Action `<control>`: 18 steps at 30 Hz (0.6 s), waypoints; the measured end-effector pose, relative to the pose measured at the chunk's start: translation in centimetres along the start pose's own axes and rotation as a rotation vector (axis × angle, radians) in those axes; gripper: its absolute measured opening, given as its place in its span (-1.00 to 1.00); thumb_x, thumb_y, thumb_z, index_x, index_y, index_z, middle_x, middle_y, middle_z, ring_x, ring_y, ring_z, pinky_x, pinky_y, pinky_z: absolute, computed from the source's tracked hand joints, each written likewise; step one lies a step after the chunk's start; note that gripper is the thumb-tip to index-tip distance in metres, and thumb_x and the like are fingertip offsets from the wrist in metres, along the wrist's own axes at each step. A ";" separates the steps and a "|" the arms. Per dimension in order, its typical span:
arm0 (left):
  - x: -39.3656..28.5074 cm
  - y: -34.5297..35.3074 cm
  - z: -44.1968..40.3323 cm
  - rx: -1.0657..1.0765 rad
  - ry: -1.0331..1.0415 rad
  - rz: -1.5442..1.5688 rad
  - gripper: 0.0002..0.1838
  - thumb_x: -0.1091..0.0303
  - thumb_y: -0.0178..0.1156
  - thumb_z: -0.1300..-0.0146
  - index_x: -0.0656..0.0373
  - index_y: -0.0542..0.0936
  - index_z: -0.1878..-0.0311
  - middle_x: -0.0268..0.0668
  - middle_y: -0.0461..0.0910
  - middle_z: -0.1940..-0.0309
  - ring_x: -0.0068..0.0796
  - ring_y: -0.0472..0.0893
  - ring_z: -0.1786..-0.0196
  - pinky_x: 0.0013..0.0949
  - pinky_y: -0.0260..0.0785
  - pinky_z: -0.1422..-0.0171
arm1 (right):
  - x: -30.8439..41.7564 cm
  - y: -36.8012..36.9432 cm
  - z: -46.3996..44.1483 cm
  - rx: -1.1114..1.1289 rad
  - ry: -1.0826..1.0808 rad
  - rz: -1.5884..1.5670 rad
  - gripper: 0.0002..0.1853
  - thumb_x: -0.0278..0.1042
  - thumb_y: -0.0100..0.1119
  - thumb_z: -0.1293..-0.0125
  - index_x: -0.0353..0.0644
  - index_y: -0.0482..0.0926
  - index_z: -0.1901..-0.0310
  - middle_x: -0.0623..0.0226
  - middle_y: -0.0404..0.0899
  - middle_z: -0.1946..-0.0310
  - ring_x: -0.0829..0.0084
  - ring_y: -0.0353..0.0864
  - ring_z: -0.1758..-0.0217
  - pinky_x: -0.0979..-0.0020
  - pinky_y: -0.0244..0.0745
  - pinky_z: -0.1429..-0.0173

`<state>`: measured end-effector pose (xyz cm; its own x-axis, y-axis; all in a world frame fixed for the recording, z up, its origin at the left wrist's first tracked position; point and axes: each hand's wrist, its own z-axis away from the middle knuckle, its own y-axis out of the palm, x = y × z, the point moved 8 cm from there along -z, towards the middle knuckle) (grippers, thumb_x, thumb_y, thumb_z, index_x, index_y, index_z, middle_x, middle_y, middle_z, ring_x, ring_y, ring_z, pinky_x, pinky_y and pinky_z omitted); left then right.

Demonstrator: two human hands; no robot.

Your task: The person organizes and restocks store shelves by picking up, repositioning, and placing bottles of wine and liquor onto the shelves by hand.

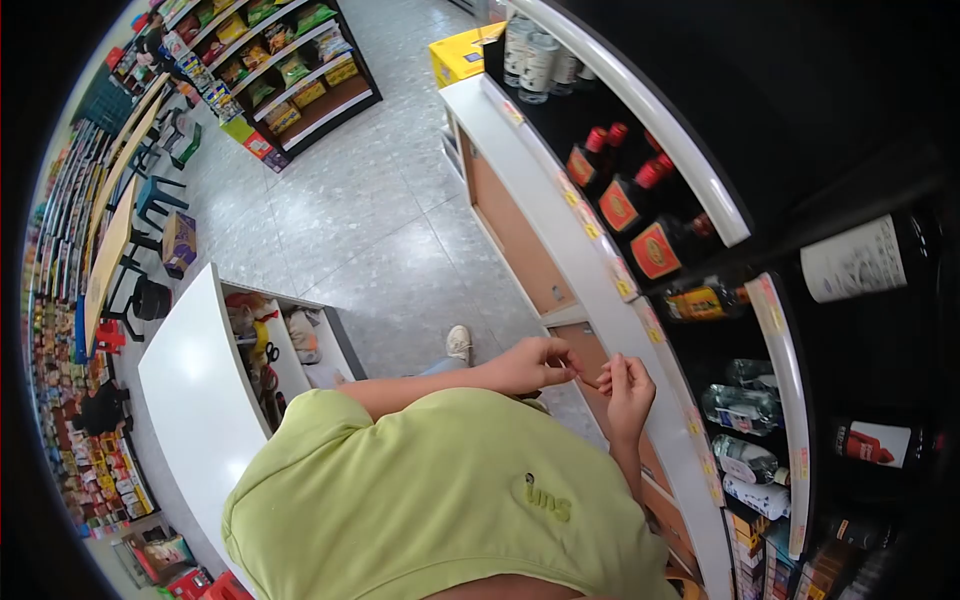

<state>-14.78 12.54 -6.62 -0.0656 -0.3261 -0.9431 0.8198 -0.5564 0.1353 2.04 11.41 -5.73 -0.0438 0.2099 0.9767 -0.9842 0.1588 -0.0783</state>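
Observation:
Both hands are close together in front of the green shirt, beside the white ledge [600, 250] of the bottle shelf. My left hand [538, 364] has its fingers curled, thumb and fingertips toward the other hand; whatever they may pinch is too small to make out. My right hand [627, 385] is bent upward at the wrist, its fingertips pressed together near the shelf edge, and I cannot make out anything in them. A narrow gap separates the two hands. Red-capped bottles [620, 200] stand on the shelf beyond, with clear bottles [742, 408] lower right.
A white counter [185, 380] with an open drawer holding scissors [271, 351] is at left. A snack rack [290, 70] stands at the far end of the tiled floor [390, 230]. A yellow box [462, 57] sits at the shelf's end. Stools and a long table line the left.

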 end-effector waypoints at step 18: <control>-1.2 -26.8 7.6 -0.350 0.021 0.016 -0.80 0.33 0.22 -0.34 0.23 0.66 0.08 -0.34 0.67 0.27 -0.58 0.56 0.22 -0.41 0.40 0.12 | 6.0 30.1 -5.8 0.400 -0.121 0.141 -0.69 -0.22 0.18 -0.46 -0.25 0.56 0.41 0.50 0.50 0.62 0.75 0.44 0.54 0.64 0.30 0.46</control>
<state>-41.02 22.02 -6.78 -0.0424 -0.3143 -0.9484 0.9663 -0.2542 0.0411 -26.91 23.01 -3.41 -0.1786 0.0848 0.9803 -0.9550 -0.2546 -0.1520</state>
